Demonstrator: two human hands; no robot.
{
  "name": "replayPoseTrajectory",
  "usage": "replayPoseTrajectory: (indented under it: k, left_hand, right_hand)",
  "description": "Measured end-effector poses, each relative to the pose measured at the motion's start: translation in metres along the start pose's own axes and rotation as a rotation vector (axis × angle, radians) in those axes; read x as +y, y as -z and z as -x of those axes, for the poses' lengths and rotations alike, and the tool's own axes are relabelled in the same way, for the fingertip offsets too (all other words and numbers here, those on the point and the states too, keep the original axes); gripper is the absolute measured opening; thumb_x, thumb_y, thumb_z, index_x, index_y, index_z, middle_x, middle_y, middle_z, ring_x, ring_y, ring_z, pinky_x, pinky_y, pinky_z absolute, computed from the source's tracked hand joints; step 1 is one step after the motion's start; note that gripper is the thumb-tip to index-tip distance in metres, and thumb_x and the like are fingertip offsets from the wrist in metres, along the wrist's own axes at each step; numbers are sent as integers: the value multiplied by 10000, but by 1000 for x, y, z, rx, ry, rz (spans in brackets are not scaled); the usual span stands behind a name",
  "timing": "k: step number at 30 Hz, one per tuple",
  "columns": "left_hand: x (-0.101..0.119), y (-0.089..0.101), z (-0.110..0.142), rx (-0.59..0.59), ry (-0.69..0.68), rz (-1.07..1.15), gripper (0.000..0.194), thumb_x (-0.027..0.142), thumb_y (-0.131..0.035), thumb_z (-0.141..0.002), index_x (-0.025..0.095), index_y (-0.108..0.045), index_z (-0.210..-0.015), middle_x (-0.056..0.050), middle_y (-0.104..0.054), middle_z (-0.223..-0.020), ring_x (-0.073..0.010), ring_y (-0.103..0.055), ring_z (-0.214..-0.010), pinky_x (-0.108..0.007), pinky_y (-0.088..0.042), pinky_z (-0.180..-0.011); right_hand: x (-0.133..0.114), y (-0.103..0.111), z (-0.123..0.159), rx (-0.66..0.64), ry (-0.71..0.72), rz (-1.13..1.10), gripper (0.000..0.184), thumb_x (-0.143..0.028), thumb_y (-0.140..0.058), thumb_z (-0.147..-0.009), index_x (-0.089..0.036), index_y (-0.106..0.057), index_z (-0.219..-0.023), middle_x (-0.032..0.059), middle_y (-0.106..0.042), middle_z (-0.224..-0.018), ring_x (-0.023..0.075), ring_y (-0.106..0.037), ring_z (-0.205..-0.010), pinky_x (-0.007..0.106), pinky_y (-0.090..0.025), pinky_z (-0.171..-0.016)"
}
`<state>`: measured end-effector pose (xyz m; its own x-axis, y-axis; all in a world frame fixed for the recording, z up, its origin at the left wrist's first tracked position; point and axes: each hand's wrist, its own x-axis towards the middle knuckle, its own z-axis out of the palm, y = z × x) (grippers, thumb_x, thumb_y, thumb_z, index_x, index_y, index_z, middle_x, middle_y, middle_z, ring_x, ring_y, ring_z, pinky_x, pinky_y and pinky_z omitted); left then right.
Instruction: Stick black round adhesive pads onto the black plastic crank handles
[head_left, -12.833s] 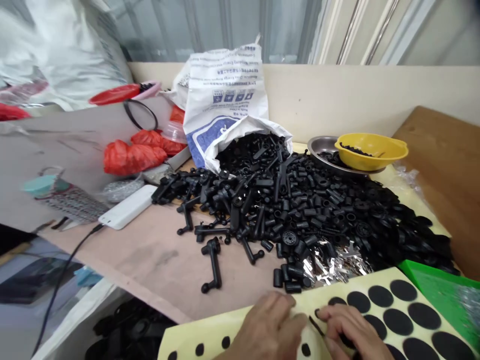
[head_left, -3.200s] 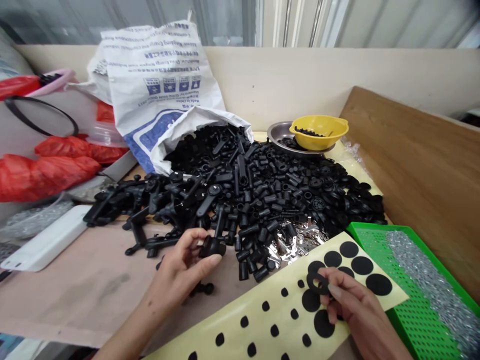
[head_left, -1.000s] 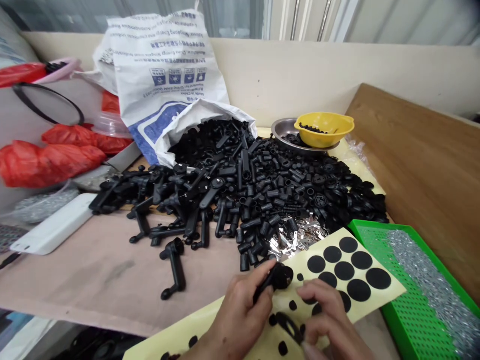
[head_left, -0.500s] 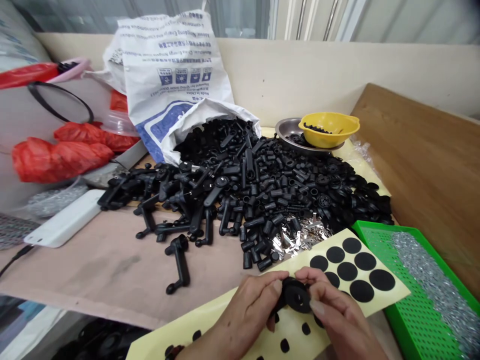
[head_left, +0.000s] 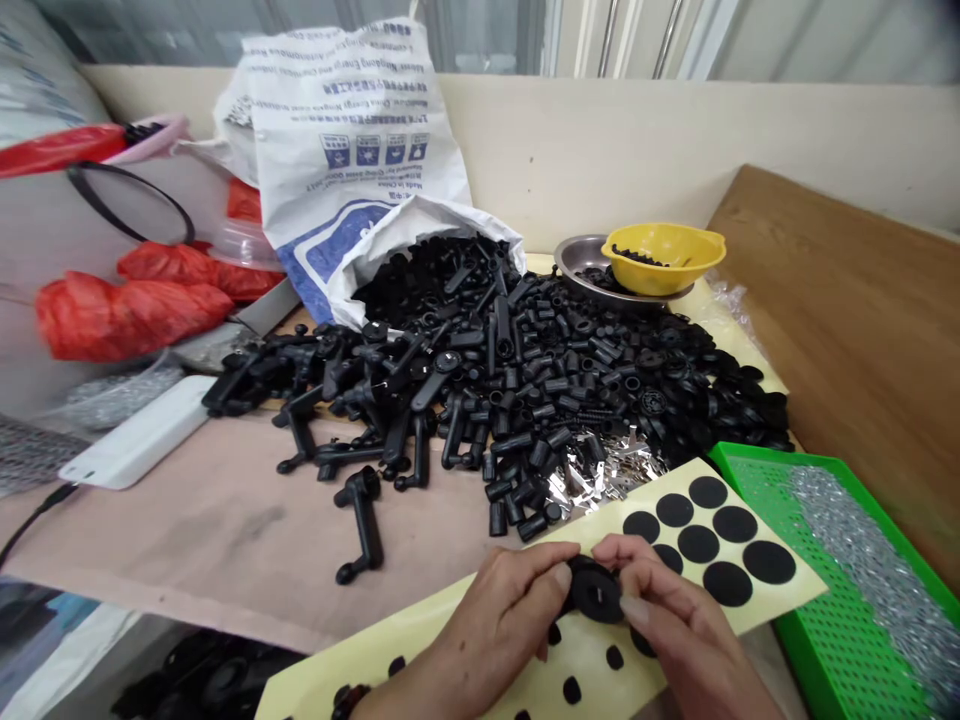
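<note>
We had both hands together over the near side of the worktop, just above a pale yellow sheet. The fingers of our left hand were curled closed around a black part, most of which our grip hid. Our right hand was nearly closed too, its thumb and fingertips pinching the edge of a round black disc with a small pale mark at its middle. The disc lay over the black part, between the two hands; we could not tell how snugly they met. On the sheet, large black circles showed beyond our right hand and small black dots below the disc. Past its far edge lay shiny metal clips, touching a broad heap of black pieces that reached back into the mouth of a white sack. One black crank lay apart on the left, nearer us than the heap. Behind the heap, a yellow bowl sat tilted on a steel bowl. On our right, a green tray held silvery bits, near a brown board.
</note>
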<state>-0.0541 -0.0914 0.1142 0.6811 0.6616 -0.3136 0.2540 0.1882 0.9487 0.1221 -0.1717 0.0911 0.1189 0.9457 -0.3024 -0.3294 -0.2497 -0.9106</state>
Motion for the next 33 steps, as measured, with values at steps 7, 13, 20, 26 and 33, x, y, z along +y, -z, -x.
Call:
replayPoseTrajectory:
  k: [7,13,20,26,33]
  left_hand:
    - [-6,-2,-1,14,-10,26,372,437,-423,-924,167,-673,-977,31,-509,-599,-105,-497,-518,-192,-412,-496]
    - [-11,-2,-1,10,-13,54,385,462,-435,-922,164,-674,-979,28,-524,-609,-101,-507,-530,-190,-421,-506]
    - [-11,-2,-2,7,-24,33,379,446,-433,-922,159,-672,-990,39,-498,-593,-90,-490,-500,-180,-414,-490]
    - [-11,-2,-2,0,4,46,391,457,-425,-921,148,-664,-915,31,-496,-590,-101,-508,-516,-182,-417,-495]
    - [-6,-1,-2,7,6,24,366,426,-429,-920,161,-669,-1004,42,-492,-560,-96,-496,-498,-180,-406,-498]
  right_hand:
    - [-2,0,1,1,-40,-11,189,-333,-690,-758,-212,-601,-643,27,-527,-1091,199,-495,-957,225,-420,-778]
    - [-1,1,1,-5,-33,17,209,-361,-697,-748,-215,-598,-637,30,-524,-1084,206,-492,-978,224,-426,-783]
    - [0,1,1,-1,-56,22,177,-333,-689,-758,-217,-606,-654,25,-537,-1094,204,-491,-996,226,-414,-801]
    - [-1,1,0,6,-46,11,209,-345,-704,-741,-216,-590,-623,20,-544,-1064,191,-493,-955,209,-420,-756]
    - [1,1,-1,-7,-39,8,224,-358,-707,-735,-212,-581,-621,30,-538,-1063,196,-499,-911,225,-434,-703]
